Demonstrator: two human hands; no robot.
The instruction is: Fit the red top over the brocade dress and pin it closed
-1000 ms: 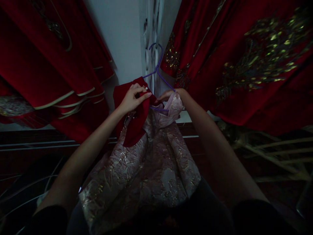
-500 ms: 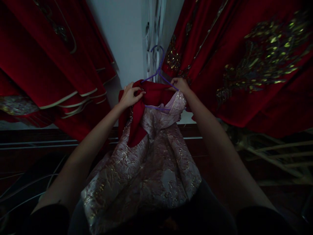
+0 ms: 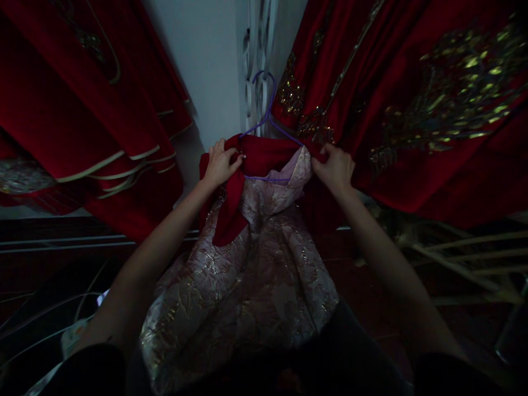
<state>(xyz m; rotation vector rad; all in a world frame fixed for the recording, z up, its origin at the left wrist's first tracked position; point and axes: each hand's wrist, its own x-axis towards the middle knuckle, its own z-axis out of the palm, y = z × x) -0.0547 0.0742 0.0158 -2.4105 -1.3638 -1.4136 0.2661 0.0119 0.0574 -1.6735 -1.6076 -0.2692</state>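
A pinkish dress with a shiny gold pattern (image 3: 284, 258) hangs on a purple hanger (image 3: 270, 104) before me, its skirt spreading toward my lap. Red cloth, which looks like a jacket or shawl (image 3: 266, 151), lies over the hanger behind the neckline, with one flap down the dress's left front. My left hand (image 3: 221, 164) pinches the red cloth by the left shoulder. On the other side, my right hand (image 3: 336, 168) grips the red cloth's edge, just beyond the dress's right strap. The hanger's lower bar crosses the dress opening.
Red garments with pale piping (image 3: 103, 121) hang at left. At right hangs red cloth with gold sequins (image 3: 466, 104). White scrolled metalwork (image 3: 258, 49) stands behind the hanger. A pale slatted frame (image 3: 462, 258) is low on the right, and thin cables (image 3: 45, 313) run at lower left.
My right hand has moved from the hanger's right arm outward to the right, drawing the red cloth out past the strap. My left hand stays at the left shoulder.
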